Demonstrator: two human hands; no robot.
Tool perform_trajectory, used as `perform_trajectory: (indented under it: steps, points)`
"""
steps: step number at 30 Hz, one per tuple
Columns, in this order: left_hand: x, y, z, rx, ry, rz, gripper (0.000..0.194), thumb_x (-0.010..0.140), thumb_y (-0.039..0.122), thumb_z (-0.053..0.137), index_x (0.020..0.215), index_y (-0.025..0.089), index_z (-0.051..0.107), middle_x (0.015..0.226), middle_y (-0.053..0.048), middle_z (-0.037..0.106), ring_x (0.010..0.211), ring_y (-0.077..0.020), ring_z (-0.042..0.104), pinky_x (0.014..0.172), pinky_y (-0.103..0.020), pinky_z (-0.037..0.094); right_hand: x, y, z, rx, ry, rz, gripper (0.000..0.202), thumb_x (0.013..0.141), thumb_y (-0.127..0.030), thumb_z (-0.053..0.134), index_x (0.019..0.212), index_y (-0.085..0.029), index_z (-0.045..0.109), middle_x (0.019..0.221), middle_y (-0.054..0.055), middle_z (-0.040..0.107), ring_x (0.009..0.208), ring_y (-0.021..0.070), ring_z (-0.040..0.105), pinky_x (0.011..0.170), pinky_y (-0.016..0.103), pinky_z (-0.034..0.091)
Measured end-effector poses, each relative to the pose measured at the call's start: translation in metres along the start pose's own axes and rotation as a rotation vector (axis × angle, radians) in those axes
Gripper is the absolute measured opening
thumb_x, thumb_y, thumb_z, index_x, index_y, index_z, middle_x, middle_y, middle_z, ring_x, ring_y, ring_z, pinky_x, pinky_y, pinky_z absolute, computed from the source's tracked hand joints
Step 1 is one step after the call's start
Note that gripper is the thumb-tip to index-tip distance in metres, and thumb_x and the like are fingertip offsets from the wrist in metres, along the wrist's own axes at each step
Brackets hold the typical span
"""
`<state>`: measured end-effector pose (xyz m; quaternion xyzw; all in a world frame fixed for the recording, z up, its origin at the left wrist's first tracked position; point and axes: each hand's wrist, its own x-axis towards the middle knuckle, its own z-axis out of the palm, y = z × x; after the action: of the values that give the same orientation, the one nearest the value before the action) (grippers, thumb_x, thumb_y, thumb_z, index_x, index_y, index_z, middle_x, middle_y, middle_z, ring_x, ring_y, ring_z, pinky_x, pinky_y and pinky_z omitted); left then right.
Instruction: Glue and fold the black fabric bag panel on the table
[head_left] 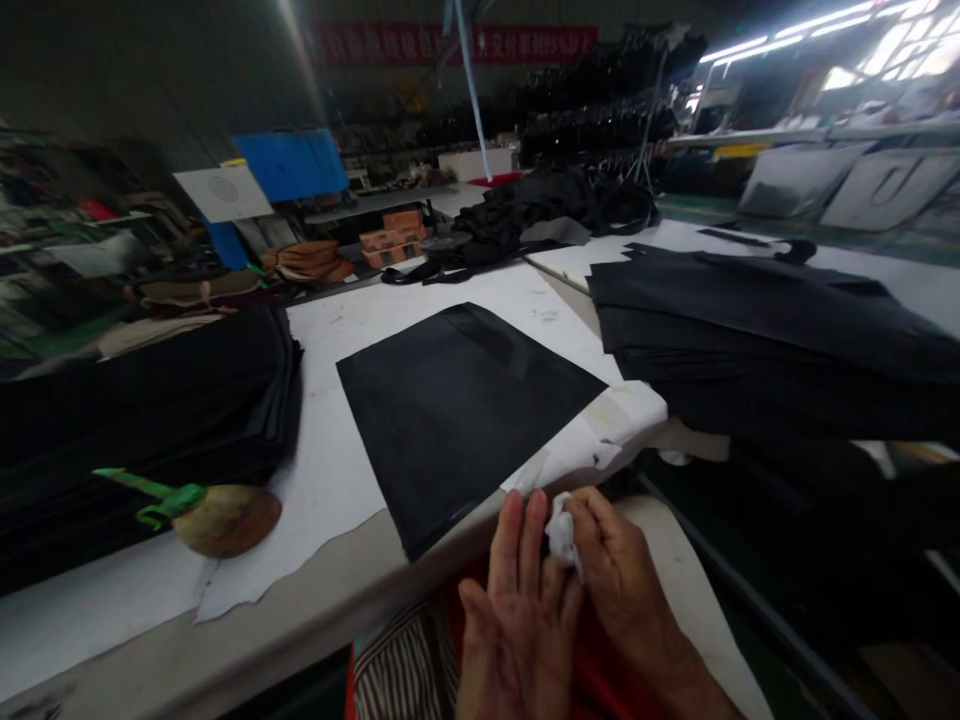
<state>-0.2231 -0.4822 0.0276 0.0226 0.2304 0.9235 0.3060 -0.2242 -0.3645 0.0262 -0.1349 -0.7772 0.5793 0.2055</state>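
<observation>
When looking forward from 6 o'clock, see a paper-covered table [315, 600] reaching toward 12. Find a black stack [750, 320] at 3, a second black stack [150, 400] at 9, and a black sheet [465, 430] lying flat around the dial's centre. Note the left hand [521, 635] at 6, palm up with index and middle fingers extended; the right hand [619, 580] at 5, pinching; a brown rounded object [229, 520] with green stem [135, 483] at 8; smallest, at 5, a white wad [562, 535] pinched in the right hand just beside the left fingers.

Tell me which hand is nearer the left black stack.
Left. The left hand is to the right of the stack, apart from it; the right hand is farther right.
</observation>
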Motion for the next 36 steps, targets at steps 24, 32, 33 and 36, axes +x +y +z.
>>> perform_trajectory:
  steps: [24, 32, 33, 36]
  points:
    - [0.010, -0.023, 0.005, 0.012, -0.013, -0.182, 0.060, 0.077, 0.064, 0.052, 0.129, 0.032, 0.049, 0.146, -0.001, 0.035, 0.139, -0.0245, 0.015, 0.114, -0.036, 0.011, -0.012, 0.028, -0.033, 0.030, 0.095, 0.152, 0.027, 0.092, -0.043, 0.039, 0.083, -0.020, 0.051, 0.068, -0.001, 0.054, 0.058, 0.0137, 0.052, 0.049, 0.023, 0.040]
    - [0.017, -0.019, -0.001, -0.246, 0.087, -0.240, 0.060, 0.091, 0.057, 0.021, 0.138, 0.023, 0.034, 0.139, -0.015, 0.042, 0.127, -0.0273, 0.042, 0.105, -0.046, 0.031, -0.026, 0.026, -0.049, -0.066, 0.154, 0.030, 0.022, 0.089, -0.039, 0.047, 0.100, -0.022, 0.057, 0.088, 0.003, 0.063, 0.078, 0.0161, 0.061, 0.066, 0.024, 0.049]
    - [0.018, -0.020, -0.002, -0.258, 0.086, -0.262, 0.060, 0.091, 0.057, 0.022, 0.140, 0.023, 0.031, 0.140, -0.016, 0.042, 0.127, -0.0268, 0.042, 0.104, -0.045, 0.031, -0.029, 0.025, -0.049, -0.094, 0.117, -0.028, 0.023, 0.089, -0.038, 0.048, 0.104, -0.022, 0.057, 0.098, 0.005, 0.063, 0.089, 0.0179, 0.060, 0.074, 0.026, 0.049]
    - [0.017, -0.023, -0.001, -0.273, 0.065, -0.320, 0.060, 0.091, 0.056, 0.024, 0.141, 0.023, 0.027, 0.139, -0.017, 0.041, 0.125, -0.0260, 0.044, 0.104, -0.042, 0.031, -0.034, 0.024, -0.050, -0.145, 0.023, -0.135, 0.029, 0.089, -0.035, 0.048, 0.115, -0.024, 0.053, 0.114, 0.007, 0.059, 0.107, 0.0207, 0.055, 0.088, 0.030, 0.046]
